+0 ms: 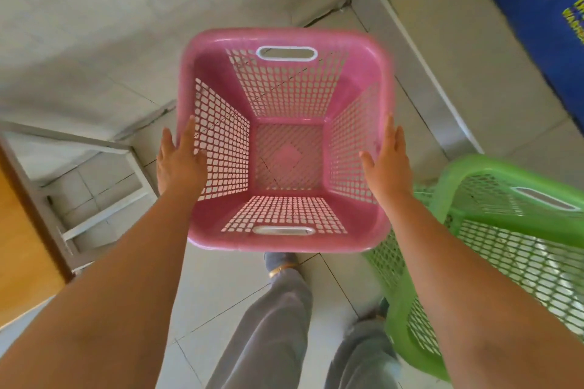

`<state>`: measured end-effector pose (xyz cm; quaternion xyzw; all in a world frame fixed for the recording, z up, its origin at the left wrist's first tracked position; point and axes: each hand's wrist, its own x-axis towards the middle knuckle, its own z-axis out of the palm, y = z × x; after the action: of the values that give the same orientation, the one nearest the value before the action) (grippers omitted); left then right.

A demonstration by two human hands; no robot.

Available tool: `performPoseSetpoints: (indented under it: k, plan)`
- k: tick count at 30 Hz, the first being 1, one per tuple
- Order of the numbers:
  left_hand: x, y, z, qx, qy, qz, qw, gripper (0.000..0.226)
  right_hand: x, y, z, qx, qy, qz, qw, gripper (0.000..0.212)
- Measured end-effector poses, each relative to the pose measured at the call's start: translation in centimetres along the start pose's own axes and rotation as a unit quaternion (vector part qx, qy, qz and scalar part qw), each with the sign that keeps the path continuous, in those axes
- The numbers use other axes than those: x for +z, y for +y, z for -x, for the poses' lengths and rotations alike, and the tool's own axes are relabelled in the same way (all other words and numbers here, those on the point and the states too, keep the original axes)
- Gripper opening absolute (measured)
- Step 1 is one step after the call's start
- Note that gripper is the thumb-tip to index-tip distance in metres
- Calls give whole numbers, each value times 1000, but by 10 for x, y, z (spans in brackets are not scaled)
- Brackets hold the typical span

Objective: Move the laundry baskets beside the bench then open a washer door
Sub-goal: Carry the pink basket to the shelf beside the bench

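An empty pink laundry basket (286,38) with mesh walls and white-edged handle slots hangs in front of me above the tiled floor. My left hand (180,163) presses on its left rim, fingers outside and thumb over the edge. On the right rim my right hand (388,164) holds the same way. A green laundry basket (502,172) stands on the floor at the lower right, touching or just beside the pink one. The bench (22,230), with a wooden top and grey metal frame, is at the left edge. No washer door shows.
A blue panel (537,9) with yellow "KG" lettering fills the top right corner, with a grey raised strip (410,57) running along the floor before it. My legs in grey trousers (278,309) are under the pink basket. White tiled floor (94,25) stretches ahead and left.
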<state>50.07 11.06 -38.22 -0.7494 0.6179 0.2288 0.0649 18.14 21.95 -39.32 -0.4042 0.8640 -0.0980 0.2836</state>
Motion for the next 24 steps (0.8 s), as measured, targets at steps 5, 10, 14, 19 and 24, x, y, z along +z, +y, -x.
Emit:
performPoseSetpoints:
  k: [5, 10, 14, 19, 24]
  plan:
    - [11, -14, -16, 50, -19, 57, 997, 84, 16, 7, -3, -26, 57, 1, 998, 88]
    - [10, -19, 0, 36, 9, 100, 994, 82, 8, 3, 10, -21, 58, -9, 998, 85]
    - [-7, -30, 37, 9, 13, 111, 994, 80, -7, 2, 44, -38, 54, 10, 998, 85]
    - [-35, -45, 107, -16, 30, 126, 991, 77, -37, 2, 98, -64, 56, 11, 996, 84]
    - [-55, -72, 199, -51, 67, 163, 983, 69, -64, 7, 164, -109, 37, 6, 993, 87]
